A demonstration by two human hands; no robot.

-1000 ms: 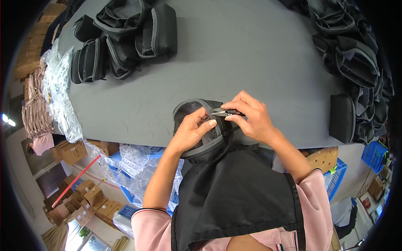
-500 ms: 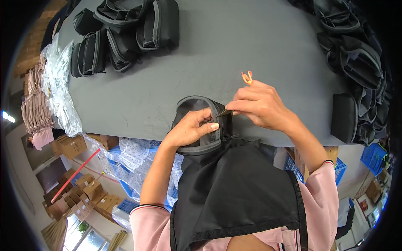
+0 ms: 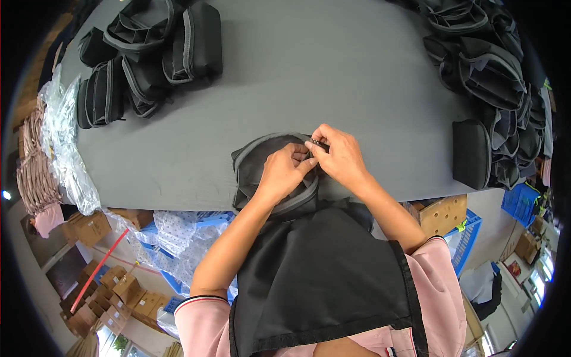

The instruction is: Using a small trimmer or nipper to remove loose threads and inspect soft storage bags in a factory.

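Note:
A black pouch (image 3: 253, 162) with grey-edged trim lies at the near table edge, its opening facing up. My left hand (image 3: 284, 172) reaches over the opening, fingers bent inside and closed on the trim at its right side. Close beside it, my right hand (image 3: 338, 157) is closed in a pinch at the same edge. A small dark piece (image 3: 321, 144) shows between its thumb and fingers; its kind is too small to make out. The fingertips of both hands nearly meet, and they hide part of the rim.
Several black pouches (image 3: 205, 44) stand at the far left of the grey table (image 3: 333, 71). More pouches (image 3: 491, 74) are piled along the right. Clear plastic bags (image 3: 74, 160) hang over the left edge. Blue crates (image 3: 467, 241) and cardboard boxes (image 3: 128, 288) are below the table.
My right hand has turned and closed in on the left one at the rim. The orange-red loop beyond it no longer shows. The view has shifted, so the table things appear further left.

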